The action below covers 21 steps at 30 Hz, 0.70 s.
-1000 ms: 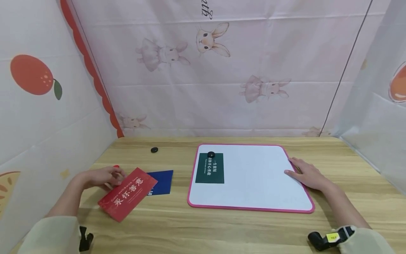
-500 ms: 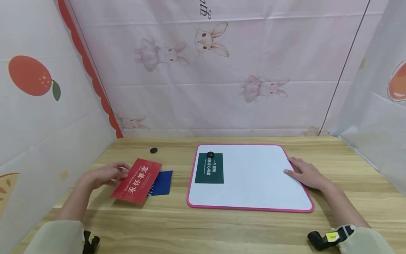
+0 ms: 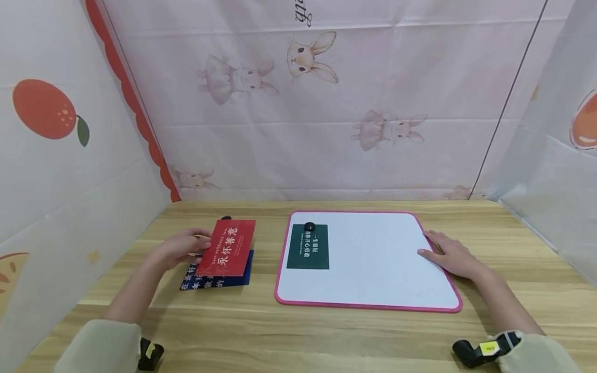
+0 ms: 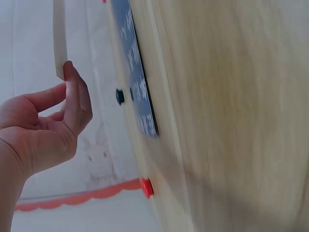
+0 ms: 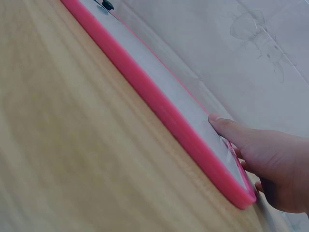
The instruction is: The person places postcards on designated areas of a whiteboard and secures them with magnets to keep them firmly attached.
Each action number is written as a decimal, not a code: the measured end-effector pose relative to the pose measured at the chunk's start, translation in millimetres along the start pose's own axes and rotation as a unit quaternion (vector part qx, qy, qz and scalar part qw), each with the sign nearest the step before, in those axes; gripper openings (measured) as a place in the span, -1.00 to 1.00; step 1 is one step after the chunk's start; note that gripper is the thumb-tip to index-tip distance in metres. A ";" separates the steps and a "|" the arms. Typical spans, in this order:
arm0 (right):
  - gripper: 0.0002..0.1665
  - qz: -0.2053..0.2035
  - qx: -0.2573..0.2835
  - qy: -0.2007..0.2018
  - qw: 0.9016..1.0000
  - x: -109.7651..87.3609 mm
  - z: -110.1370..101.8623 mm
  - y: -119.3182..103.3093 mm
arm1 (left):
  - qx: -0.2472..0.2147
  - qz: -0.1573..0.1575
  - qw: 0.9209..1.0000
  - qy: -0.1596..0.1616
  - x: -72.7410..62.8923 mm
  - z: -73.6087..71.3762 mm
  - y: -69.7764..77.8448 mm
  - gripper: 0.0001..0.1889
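Note:
My left hand (image 3: pixel 182 247) pinches a red card (image 3: pixel 229 248) with white lettering by its left edge, thumb against fingers. In the left wrist view this card (image 4: pixel 59 38) is seen nearly edge-on, raised off the table. Beneath it lies a blue card (image 3: pixel 188 280) with white lettering, partly covered in the head view. My right hand (image 3: pixel 451 255) grips the right edge of a pink-framed whiteboard (image 3: pixel 373 269), thumb on the white face and fingers at the frame. On the board's left part, a black round magnet (image 3: pixel 310 227) sits on a dark green card (image 3: pixel 308 254).
A second black magnet (image 3: pixel 226 217) lies behind the red card, mostly covered in the head view. The left wrist view shows a red magnet (image 4: pixel 147 187) on the wooden table (image 3: pixel 298 336). Printed cloth walls (image 3: pixel 336 171) border the back and both sides.
My left hand has carried the red card rightward and toward the back. It now hangs over the blue card and hides most of the loose black magnet. My right hand stays put.

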State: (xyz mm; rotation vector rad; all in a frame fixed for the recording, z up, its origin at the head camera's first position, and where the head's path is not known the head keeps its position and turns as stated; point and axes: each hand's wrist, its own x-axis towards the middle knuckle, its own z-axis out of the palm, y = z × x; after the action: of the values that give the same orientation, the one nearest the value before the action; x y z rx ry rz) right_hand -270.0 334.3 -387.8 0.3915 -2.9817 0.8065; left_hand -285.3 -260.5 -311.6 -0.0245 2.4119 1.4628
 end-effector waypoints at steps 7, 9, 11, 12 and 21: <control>-0.09 -0.003 -0.002 0.003 1.000 -0.5 -0.1 0.2 | -0.034 0.015 0.999 -0.001 1.8 18.8 14.7 -0.53; -0.09 -0.003 -0.001 0.003 1.000 -0.8 0.0 0.1 | -0.043 0.022 0.999 -0.001 1.3 24.5 19.5 -0.54; -0.09 -0.002 -0.001 0.003 1.000 -1.1 0.2 0.0 | -0.047 0.029 0.998 0.000 0.7 30.6 23.9 -0.53; -0.09 -0.002 -0.001 0.003 1.000 -1.2 0.4 0.0 | -0.048 0.033 0.998 0.002 0.7 33.6 25.6 -0.54; -0.09 -0.002 -0.001 0.002 1.000 -1.2 0.5 -0.9 | -0.107 0.041 0.993 0.009 7.6 61.1 38.7 -0.53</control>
State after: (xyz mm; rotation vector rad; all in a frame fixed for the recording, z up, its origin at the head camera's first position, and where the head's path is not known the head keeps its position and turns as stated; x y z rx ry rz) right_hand -268.7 333.6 -387.9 0.3950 -2.9768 0.8036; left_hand -283.4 -188.0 -306.3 0.0123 2.2844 1.7585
